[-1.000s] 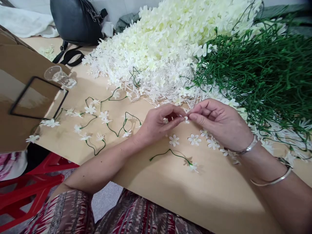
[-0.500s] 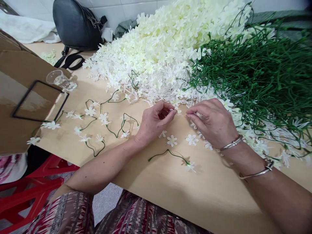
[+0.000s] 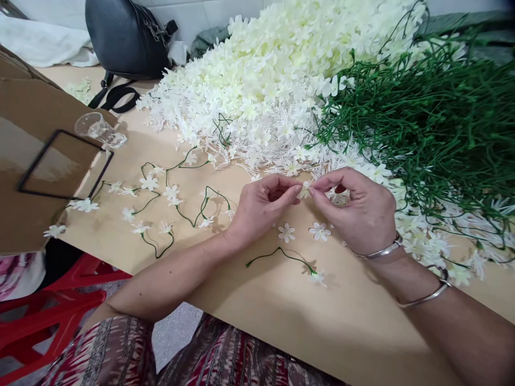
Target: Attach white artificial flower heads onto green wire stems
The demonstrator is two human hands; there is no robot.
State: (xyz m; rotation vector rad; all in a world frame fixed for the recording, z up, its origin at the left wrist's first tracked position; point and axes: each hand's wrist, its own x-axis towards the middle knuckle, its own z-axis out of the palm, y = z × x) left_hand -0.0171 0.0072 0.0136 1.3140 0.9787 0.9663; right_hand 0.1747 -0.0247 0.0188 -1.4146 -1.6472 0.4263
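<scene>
My left hand [image 3: 261,206] pinches the left edge of a small white flower [image 3: 306,189] above the table. From the other side, the thumb and forefinger of my right hand [image 3: 356,209] close at the same flower's edge. Two loose blossoms, a left one [image 3: 286,232] and a right one [image 3: 319,231], lie just below the hands. Nearer the front, a bent green stem [image 3: 277,250] has a white flower at its right end. Behind the hands rises a large heap of white flowers [image 3: 257,80].
Green stems [image 3: 422,123] are piled at the right. Several flowered stems lie at the left, near a clear plastic cup [image 3: 100,130], a black wire frame [image 3: 40,161] and a cardboard box [image 3: 24,214]. A black bag [image 3: 124,40] stands at the back left.
My right hand has come closer to the left one, and both sets of fingertips now meet at the flower. The left hand has shifted slightly right and down.
</scene>
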